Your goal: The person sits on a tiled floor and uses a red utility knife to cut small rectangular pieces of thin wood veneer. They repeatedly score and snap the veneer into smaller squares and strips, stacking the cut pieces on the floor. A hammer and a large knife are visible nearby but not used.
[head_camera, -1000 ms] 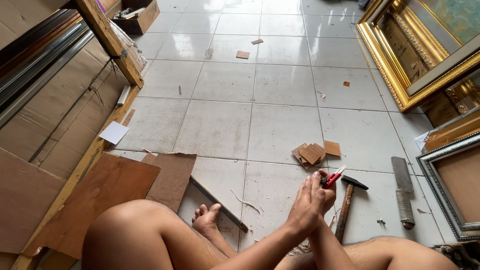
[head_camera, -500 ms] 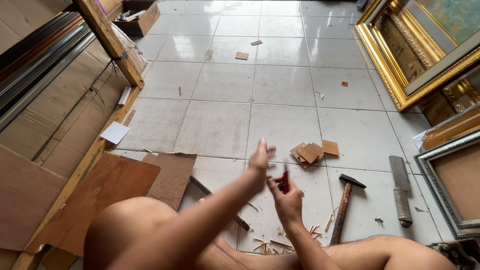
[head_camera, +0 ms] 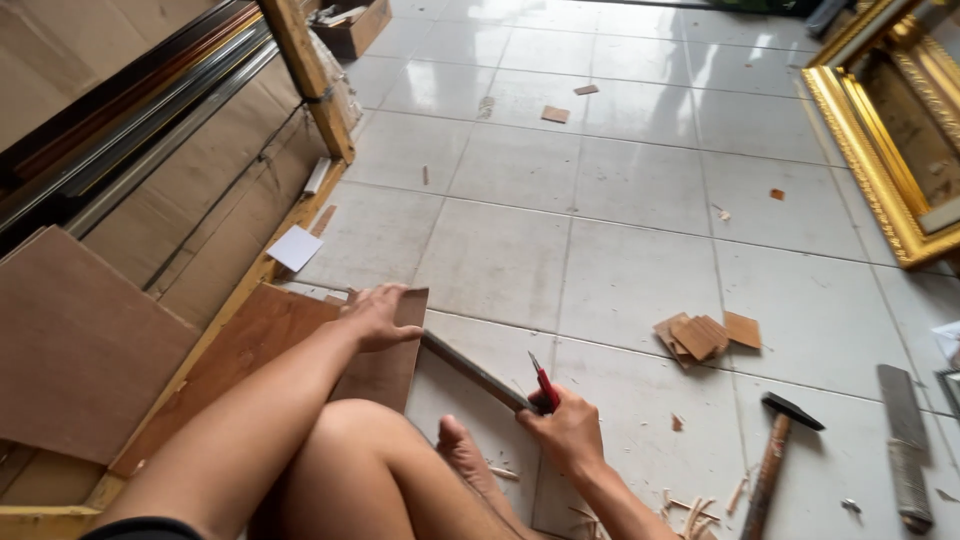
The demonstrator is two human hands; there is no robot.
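**Tiled workshop floor, seated worker**

Floor: pale glossy tiles (head_camera: 620, 200), littered with wood slivers near the worker. Left hand (head_camera: 378, 315): laid flat, fingers spread, on a brown plywood sheet (head_camera: 260, 345) at near left. Right hand (head_camera: 570, 430): fingers closed around a red-handled cutter (head_camera: 543, 383), blade pointing far. A long dark strip (head_camera: 470, 368) is seen between the hands. Small wood squares (head_camera: 700, 335) are stacked to the right; hammer (head_camera: 775, 455) and flat file (head_camera: 905, 445) at near right. Gilt frame (head_camera: 870, 160) at far right; boards (head_camera: 150, 170) leaned along the left.
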